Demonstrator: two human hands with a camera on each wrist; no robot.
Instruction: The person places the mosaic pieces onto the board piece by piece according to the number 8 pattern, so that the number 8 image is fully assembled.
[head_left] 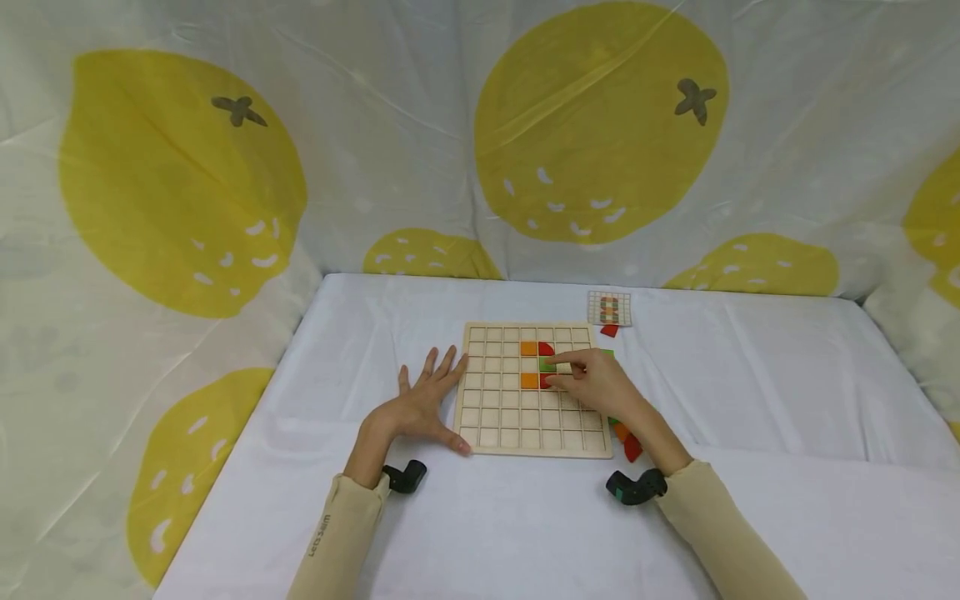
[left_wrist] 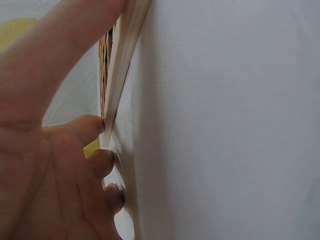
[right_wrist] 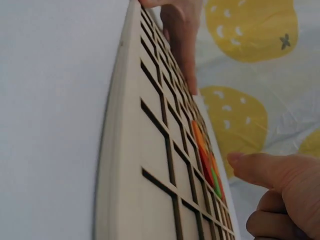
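A wooden grid board [head_left: 499,421] lies on the white cloth. Seated in its cells are two orange squares [head_left: 528,348], a green piece [head_left: 546,365] and two red rounded pieces [head_left: 545,348]. My left hand [head_left: 420,406] is spread wide at the board's left side, with thumb and index finger touching the frame [left_wrist: 117,75]. Over the board, my right hand [head_left: 600,382] reaches in from the right. Its index fingertip is at the green piece and its thumb tip beside the lower red one. In the right wrist view the thumb [right_wrist: 255,167] is extended and the other visible fingers are bent.
A small pattern card [head_left: 609,308] lies behind the board's right corner, a red piece [head_left: 610,331] just in front of it. More loose pieces, including orange [head_left: 621,432] and red [head_left: 632,449], lie along the board's right edge, partly under my right forearm. A lemon-print curtain [head_left: 390,150] hangs behind.
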